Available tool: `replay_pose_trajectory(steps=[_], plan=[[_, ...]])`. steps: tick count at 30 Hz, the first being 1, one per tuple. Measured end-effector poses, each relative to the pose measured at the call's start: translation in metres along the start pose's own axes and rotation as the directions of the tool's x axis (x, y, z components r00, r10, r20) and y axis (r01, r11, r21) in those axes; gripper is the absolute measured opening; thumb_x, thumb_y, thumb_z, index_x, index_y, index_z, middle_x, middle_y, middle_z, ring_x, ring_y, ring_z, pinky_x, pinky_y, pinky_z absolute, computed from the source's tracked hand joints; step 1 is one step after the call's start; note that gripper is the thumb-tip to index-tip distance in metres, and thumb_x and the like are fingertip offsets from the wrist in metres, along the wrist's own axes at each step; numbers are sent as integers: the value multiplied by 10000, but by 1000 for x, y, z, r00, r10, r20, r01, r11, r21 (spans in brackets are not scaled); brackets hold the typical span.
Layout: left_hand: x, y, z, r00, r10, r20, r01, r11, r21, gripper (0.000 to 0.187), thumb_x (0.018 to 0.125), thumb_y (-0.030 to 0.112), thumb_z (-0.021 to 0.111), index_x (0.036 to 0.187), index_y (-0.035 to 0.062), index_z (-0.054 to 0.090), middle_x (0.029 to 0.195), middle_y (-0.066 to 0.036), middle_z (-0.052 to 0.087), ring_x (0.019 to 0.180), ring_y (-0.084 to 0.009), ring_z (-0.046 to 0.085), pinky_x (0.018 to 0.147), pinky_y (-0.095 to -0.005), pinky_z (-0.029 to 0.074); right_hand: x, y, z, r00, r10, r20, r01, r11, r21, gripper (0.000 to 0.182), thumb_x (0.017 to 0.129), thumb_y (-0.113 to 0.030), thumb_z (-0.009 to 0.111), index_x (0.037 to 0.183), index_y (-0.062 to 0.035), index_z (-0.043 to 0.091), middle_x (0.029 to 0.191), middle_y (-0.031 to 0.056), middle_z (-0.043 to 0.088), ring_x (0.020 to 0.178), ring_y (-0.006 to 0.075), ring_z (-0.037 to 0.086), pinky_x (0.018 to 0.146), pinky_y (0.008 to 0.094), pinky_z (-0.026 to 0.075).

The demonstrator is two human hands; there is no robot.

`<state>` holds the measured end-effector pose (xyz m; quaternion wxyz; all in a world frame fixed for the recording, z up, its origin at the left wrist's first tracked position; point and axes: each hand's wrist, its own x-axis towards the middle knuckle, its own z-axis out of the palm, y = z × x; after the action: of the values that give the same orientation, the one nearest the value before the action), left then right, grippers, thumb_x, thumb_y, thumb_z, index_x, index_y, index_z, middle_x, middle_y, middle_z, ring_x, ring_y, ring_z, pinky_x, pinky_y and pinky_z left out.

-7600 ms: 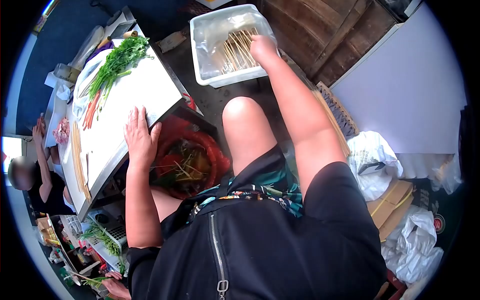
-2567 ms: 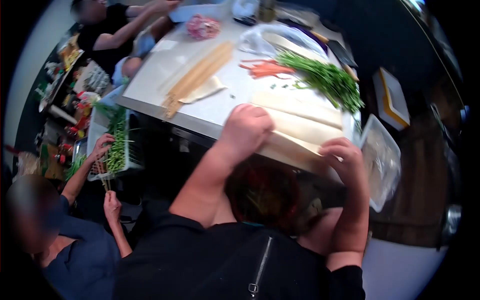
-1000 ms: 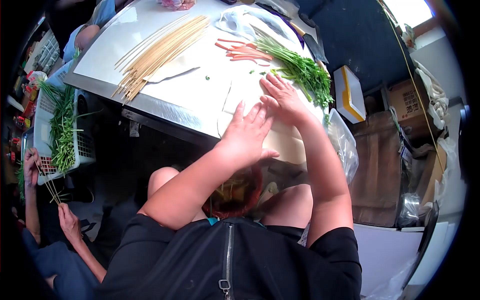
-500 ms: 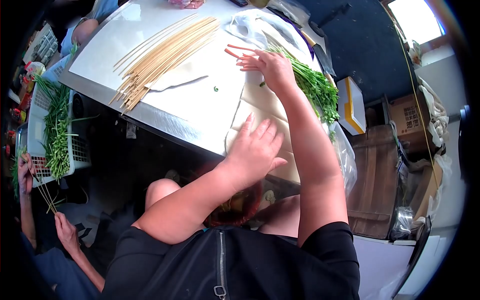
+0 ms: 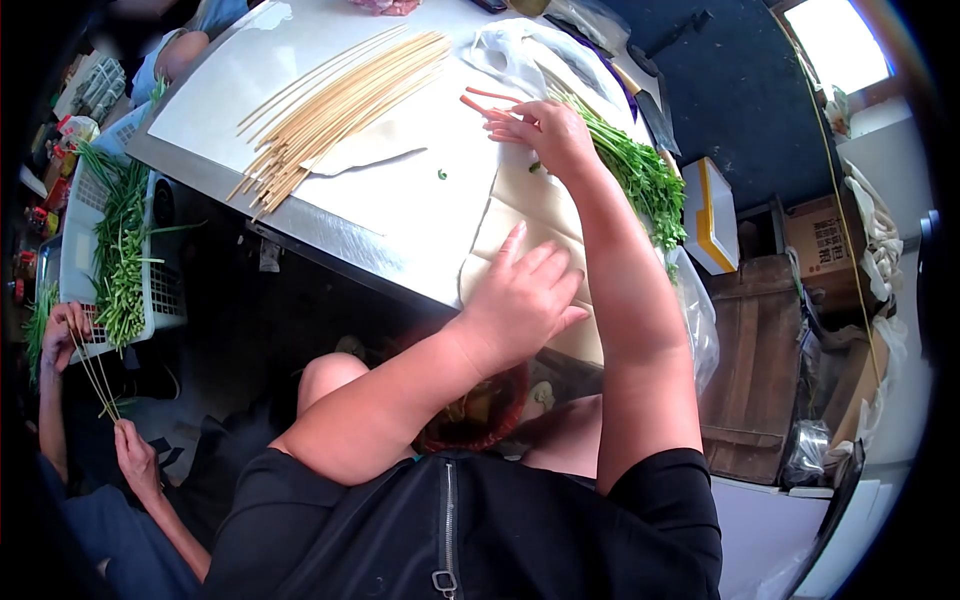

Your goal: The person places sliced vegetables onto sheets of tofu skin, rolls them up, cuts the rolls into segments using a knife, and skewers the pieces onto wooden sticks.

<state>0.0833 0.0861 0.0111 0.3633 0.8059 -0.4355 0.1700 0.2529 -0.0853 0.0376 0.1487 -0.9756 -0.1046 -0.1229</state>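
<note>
On the near right part of the white table lies a stack of pale cream, flat sheets (image 5: pixel 508 205), marked by creases. My left hand (image 5: pixel 522 300) rests on their near end, palm down, fingers spread. At their far end, my right hand (image 5: pixel 556 132) is pinched around thin reddish-orange strips (image 5: pixel 490 95), whose ends stick out to the left of the fingers. Beside this hand, a bundle of leafy green herbs (image 5: pixel 640 185) runs along the table's right side. A small green scrap (image 5: pixel 442 174) sits left of the sheets.
Many wooden skewers (image 5: pixel 335 110) lie across the table (image 5: pixel 400 225), near a loose pale piece (image 5: pixel 365 150). A clear plastic bag (image 5: pixel 515 50) is at the back. At left, a co-worker's hands (image 5: pixel 135 455) hold thin sticks by a white basket (image 5: pixel 165 290) of green stalks.
The whole view has shifted slightly right. My left hand stays on the sheets. My right hand keeps its place over their far end, with its fingers drawn in more around the strips.
</note>
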Motion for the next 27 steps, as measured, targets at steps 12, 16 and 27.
replay_pose_trajectory(steps=[12,16,27], plan=[[1,-3,-3,998,-13,-69,9,999,-45,391,892,375,622,1109,52,666,1164,-141,628,1166,-262,562,1096,-540,312,3,13,2,956,222,-191,-139,917,374,223,871,-194,668,1047,-62,703,894,153,699,835,275,668,785,336,506],[1,-3,-5,996,-23,-88,19,998,-54,383,892,370,625,1107,55,667,1154,-144,636,1156,-264,572,1095,-540,314,2,12,1,992,26,-126,3,975,224,205,851,-205,682,1006,-79,731,931,148,695,842,292,659,799,353,510],[0,-6,-8,997,-51,-65,45,995,-90,386,886,371,634,1110,57,656,1152,-136,632,1150,-267,569,1090,-536,323,0,-12,3,1000,-5,-27,2,992,-124,169,832,-214,670,949,-99,713,968,98,690,979,302,609,875,421,470]])
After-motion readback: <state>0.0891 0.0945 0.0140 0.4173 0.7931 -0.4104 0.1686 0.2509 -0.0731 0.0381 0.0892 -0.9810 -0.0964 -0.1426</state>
